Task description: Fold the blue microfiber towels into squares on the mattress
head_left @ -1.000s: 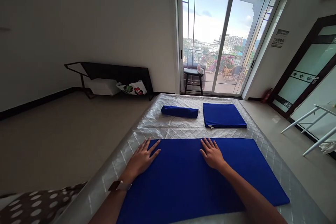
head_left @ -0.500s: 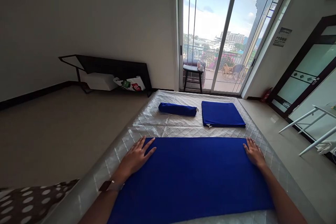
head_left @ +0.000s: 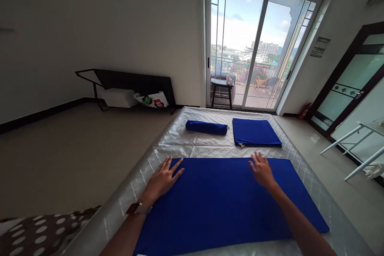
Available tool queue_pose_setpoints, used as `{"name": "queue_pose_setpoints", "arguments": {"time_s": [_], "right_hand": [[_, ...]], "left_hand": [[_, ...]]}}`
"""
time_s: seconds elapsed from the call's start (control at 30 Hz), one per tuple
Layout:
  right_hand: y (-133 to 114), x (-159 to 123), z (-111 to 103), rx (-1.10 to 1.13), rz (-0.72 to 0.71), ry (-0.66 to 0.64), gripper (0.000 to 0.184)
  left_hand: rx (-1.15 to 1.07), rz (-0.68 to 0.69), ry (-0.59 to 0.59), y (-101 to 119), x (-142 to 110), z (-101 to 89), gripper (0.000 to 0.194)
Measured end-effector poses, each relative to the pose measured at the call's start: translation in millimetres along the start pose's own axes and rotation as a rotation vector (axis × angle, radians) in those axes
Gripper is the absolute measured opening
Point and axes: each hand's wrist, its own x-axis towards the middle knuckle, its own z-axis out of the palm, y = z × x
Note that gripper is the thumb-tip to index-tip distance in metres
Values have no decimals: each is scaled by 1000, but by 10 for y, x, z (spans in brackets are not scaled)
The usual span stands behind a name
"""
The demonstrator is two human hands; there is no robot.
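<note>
A blue cloth [head_left: 216, 204] lies spread flat across the near part of a mattress [head_left: 177, 146] with a quilted, shiny cover. My left hand [head_left: 163, 178] rests at the cloth's far left corner, fingers spread. Over the far edge, right of its middle, is my right hand [head_left: 261, 169], its fingers apart and nothing in them. Beyond the cloth lie a rolled blue cloth [head_left: 206, 127] and, to its right, a folded blue cloth [head_left: 256, 132] with a small white tag. My wrist wears a dark-faced watch on the left.
A brown polka-dot fabric [head_left: 42, 232] is at the lower left. Against the wall stands a low black rack [head_left: 132, 80] with a white box and a printed bag. A sliding glass door [head_left: 237, 40] is ahead, and a white table [head_left: 360, 138] stands to the right.
My right hand has moved left along the far edge, away from the cloth's far right corner. My left hand stays at the left corner. The view has shifted slightly.
</note>
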Motion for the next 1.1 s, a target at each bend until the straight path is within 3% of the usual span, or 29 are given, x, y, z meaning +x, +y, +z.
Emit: {"name": "queue_pose_setpoints", "arguments": {"time_s": [0.13,0.2,0.27,0.33,0.47,0.57,0.63,0.87,1.0,1.1], "right_hand": [[-870,-125,72,151,-360,-112,58],[-1068,-165,94,171,-420,-159,59],[-1023,-175,107,164,-404,-180,60],[-775,-160,129,140,-338,-179,60],[-134,-67,266,30,-47,-126,59],[18,64,457,-23,93,-100,58],[-92,177,603,-30,94,-125,58],[-855,530,986,-36,227,-240,60],[-1072,553,982,-46,257,-237,60],[-949,444,805,-47,191,-187,54]], "left_hand": [[-10,-13,0,-8,-3,15,66],[-21,-12,5,-14,-9,20,65],[-28,-13,11,-20,-12,27,64],[-27,-15,12,-24,-13,32,63],[-34,-27,1,-26,-12,33,63],[-51,-30,3,-39,-8,22,63],[-60,-23,8,-52,-4,12,65],[-72,-40,16,-38,4,1,70],[-69,-23,29,-33,14,28,69],[-71,-10,18,-44,23,38,69]]}}
